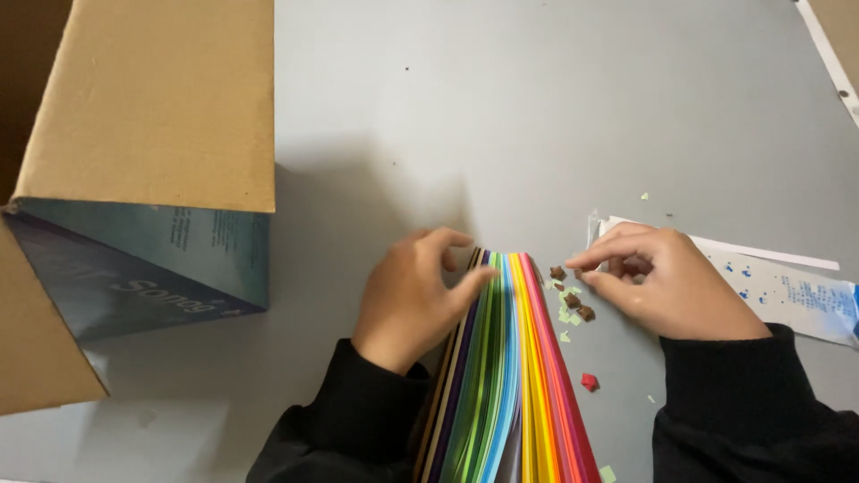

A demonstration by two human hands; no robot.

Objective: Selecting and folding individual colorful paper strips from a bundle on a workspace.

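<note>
Surface: grey table (537, 107), cardboard box (152, 107) far left.
Left hand (412, 300): fingers curled, pinching the rainbow paper strips (510, 376) at their top edge.
Right hand (667, 286): fingertips pressed together, tiny brown paper stars (573, 300) just left.

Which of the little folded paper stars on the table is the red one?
The red star lies alone, lower on the table beside the stack of coloured paper strips. The brown stars cluster higher, near the right hand.
</note>
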